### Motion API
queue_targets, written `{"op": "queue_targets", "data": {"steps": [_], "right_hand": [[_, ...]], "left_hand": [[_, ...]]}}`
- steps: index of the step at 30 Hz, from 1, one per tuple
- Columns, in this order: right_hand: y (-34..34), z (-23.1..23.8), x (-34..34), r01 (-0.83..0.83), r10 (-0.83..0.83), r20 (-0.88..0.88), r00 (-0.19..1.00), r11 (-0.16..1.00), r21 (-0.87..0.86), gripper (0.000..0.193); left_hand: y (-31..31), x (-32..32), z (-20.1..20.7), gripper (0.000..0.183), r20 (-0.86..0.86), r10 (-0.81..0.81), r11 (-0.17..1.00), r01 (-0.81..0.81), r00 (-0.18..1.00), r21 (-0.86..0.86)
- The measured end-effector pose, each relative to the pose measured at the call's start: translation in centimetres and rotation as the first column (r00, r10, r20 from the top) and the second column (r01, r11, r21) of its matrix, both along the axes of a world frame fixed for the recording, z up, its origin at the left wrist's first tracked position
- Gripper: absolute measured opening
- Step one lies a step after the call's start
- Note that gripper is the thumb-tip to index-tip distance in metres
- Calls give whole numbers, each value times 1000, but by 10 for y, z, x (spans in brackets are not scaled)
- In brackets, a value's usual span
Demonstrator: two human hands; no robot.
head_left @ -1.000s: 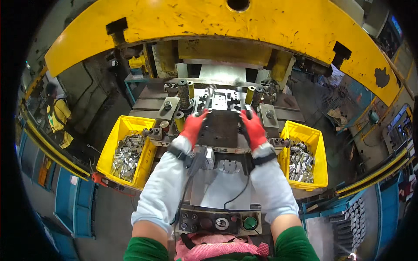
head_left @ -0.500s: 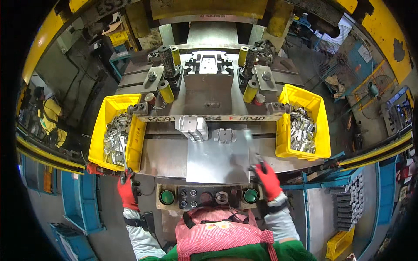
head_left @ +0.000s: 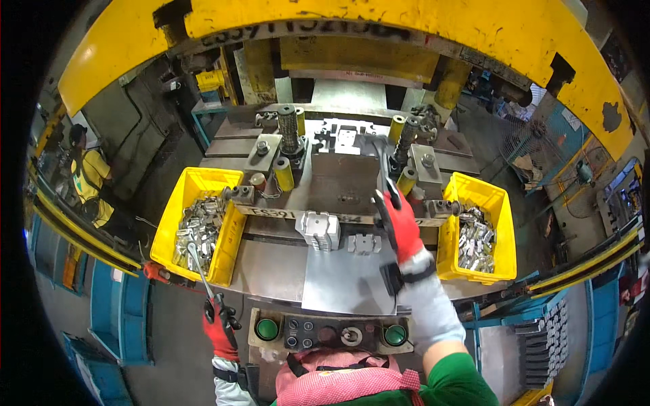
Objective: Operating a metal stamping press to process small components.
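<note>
My R tool (head_left: 384, 164), a slim metal rod, points up & away from me, far end just beside the R side of the silver die nest (head_left: 347, 137); blurred there, can't tell if it carries a part. R hand (head_left: 401, 220), red-gloved, has fingers wrapped round its handle, no visible slack. L tool (head_left: 198, 265), also metal w/ a flattened tip, slants up & L, tip over the parts in the L bin (head_left: 233, 250). L hand (head_left: 220, 328), same glove type, has fingers curled firmly round its lower end.

Nearer me than the nest: dark plate (head_left: 345, 177), then a stack of silver parts (head_left: 317, 230) & 1 separate bracket (head_left: 365, 244) to its R, by the flat metal sheet (head_left: 345, 284). L bin & R bin (head_left: 445, 252), both yellow, hold piles of small shiny pcs.

Writing: big dark hand-marked characters on the die's front edge (head_left: 271, 213), partly hidden by the stack; more on the upper die's edge (head_left: 298, 30), plus a line of small print below, too tiny for me.

Closest to me: control panel (head_left: 330, 333), 2 green buttons (head_left: 267, 329) at its ends. Yellow press frame (head_left: 338, 10) arcs overhead. Far L, 1 co-worker (head_left: 95, 176), yellow top.
</note>
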State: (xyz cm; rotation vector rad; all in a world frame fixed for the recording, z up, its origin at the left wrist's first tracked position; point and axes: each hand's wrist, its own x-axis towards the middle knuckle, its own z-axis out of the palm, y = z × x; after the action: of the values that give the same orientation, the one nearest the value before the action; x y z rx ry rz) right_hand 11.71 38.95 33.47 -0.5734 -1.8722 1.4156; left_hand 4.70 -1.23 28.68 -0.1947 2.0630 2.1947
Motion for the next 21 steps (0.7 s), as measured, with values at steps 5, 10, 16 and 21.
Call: {"op": "queue_targets", "data": {"steps": [5,10,16,21], "right_hand": [[45,4,-81,84,-110,283,953,991,103,45],[57,-9,-100,-82,78,295,952,997,2,37],[69,4,-62,-28,30,175,984,1000,-14,34],[-6,-23,99,433,-445,-60,893,889,-145,48]], "left_hand": [[-10,6,-19,30,21,19,999,-18,1000,-50],[-42,22,-40,23,142,120,992,-123,983,15],[-73,9,-140,17,-32,351,928,-353,936,-118],[-78,27,-169,21,245,348,923,-284,905,-261]]}}
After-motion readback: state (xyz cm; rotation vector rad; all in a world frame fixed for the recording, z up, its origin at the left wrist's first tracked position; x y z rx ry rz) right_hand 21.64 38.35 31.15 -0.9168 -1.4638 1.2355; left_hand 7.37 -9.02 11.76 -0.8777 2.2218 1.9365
